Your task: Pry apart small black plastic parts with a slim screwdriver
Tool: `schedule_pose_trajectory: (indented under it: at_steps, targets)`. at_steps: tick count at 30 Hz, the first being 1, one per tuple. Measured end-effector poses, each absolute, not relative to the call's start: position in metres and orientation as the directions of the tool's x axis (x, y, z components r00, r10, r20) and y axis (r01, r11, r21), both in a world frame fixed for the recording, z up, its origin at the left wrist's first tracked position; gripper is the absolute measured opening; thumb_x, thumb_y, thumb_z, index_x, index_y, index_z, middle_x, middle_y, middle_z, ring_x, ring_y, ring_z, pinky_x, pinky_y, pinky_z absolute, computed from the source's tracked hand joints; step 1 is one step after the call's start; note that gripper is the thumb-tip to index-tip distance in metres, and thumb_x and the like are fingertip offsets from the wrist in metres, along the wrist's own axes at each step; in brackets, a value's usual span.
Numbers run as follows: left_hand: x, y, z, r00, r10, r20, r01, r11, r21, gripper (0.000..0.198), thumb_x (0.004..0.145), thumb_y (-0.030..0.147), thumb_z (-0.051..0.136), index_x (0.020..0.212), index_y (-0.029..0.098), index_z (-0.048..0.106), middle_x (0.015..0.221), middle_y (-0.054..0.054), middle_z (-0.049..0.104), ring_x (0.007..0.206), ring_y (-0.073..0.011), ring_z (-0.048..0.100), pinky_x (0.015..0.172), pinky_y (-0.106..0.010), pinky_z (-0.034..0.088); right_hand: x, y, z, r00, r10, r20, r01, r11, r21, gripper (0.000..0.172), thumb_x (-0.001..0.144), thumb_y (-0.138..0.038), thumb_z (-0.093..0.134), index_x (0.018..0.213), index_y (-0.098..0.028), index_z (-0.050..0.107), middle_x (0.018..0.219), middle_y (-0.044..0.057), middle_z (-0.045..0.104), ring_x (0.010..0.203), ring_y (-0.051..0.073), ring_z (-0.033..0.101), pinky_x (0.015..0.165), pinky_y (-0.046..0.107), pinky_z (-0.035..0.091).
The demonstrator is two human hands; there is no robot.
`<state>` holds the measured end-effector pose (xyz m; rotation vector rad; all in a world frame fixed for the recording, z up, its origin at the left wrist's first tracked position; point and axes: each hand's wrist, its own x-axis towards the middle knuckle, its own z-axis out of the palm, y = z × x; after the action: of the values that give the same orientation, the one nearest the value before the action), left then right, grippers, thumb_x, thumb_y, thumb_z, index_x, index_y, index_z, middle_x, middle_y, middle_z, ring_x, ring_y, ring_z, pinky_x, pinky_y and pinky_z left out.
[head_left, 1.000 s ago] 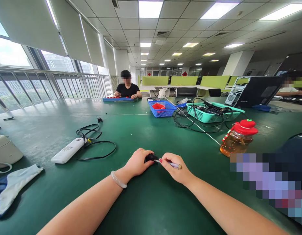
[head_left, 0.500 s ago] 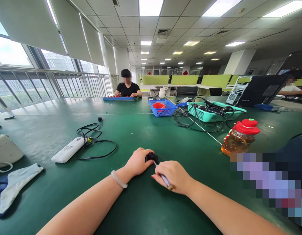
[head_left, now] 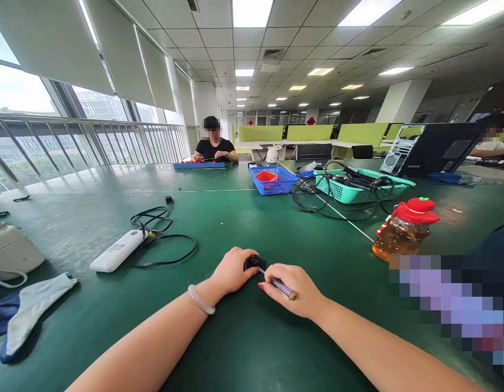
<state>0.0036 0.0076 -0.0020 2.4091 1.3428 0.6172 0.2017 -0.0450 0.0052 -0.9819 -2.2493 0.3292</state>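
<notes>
On the green table (head_left: 235, 348), my left hand (head_left: 233, 271) is closed around a small black block-like part (head_left: 255, 262), whose exact kind I cannot make out. A screwdriver (head_left: 284, 288) with a purplish, see-through handle is gripped in my right hand (head_left: 295, 291). Its thin metal shaft points up and left, and the tip meets the near right side of the black part. My fingers cover some of the handle and the left portion of the part.
Left lie a white power bank (head_left: 120, 250) with a black cable (head_left: 164, 237) and a glove (head_left: 35, 310). Right stands a red-lidded drink bottle (head_left: 407, 228). Farther back are a blue basket (head_left: 274, 185), a teal basket (head_left: 341, 193) of cables and a seated person (head_left: 214, 147).
The screwdriver's handle has swung a little to the right and up, turning with my right hand. My left hand keeps its hold on the black part. The whole view has shifted slightly.
</notes>
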Motion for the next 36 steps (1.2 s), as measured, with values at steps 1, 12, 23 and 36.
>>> schedule_pose_trajectory:
  at_steps: [1,12,23,36]
  targets:
    - [0.0036,0.0073,-0.0016,0.466,0.858,0.216,0.721,-0.509,0.47,0.032,0.082,0.028,0.064,0.114,0.025,0.065,0.108,-0.004,0.071,0.107,-0.0243,0.059,0.094,-0.037,0.048,0.2022,-0.0449,0.0056,-0.492,0.732,0.471,0.546,0.681,-0.488,0.022,0.092,-0.033,0.054,0.073,-0.021,0.053,0.067,-0.003,0.059,0.058,0.01,0.05,0.057,0.022,0.035]
    - [0.0043,0.0067,-0.0019,0.455,0.862,0.224,0.713,-0.503,0.489,0.029,0.081,0.028,0.064,0.109,0.025,0.063,0.105,-0.004,0.069,0.103,-0.0243,0.059,0.091,-0.039,0.049,0.203,-0.0448,0.0053,-0.446,0.693,0.566,0.506,0.717,-0.48,0.024,0.095,-0.03,0.047,0.074,-0.022,0.055,0.068,0.0,0.06,0.058,0.012,0.051,0.058,0.023,0.038]
    - [0.0045,0.0061,-0.0038,0.439,0.87,0.224,0.709,-0.488,0.509,0.04,0.081,0.027,0.066,0.119,0.023,0.056,0.107,-0.005,0.068,0.103,-0.0241,0.061,0.092,-0.039,0.049,0.2052,-0.0435,0.0068,-0.424,0.654,0.626,0.529,0.74,-0.415,0.024,0.095,-0.028,0.046,0.074,-0.021,0.056,0.067,0.0,0.059,0.057,0.011,0.051,0.057,0.023,0.037]
    - [0.0027,0.0075,-0.0044,0.497,0.84,0.219,0.717,-0.54,0.441,0.03,0.086,0.033,0.064,0.113,0.023,0.061,0.111,-0.006,0.068,0.107,-0.0249,0.059,0.095,-0.039,0.047,0.2099,-0.0369,0.0058,-0.313,0.744,0.59,0.58,0.642,-0.501,0.028,0.095,-0.034,0.046,0.072,-0.021,0.056,0.069,0.001,0.059,0.06,0.013,0.052,0.058,0.024,0.039]
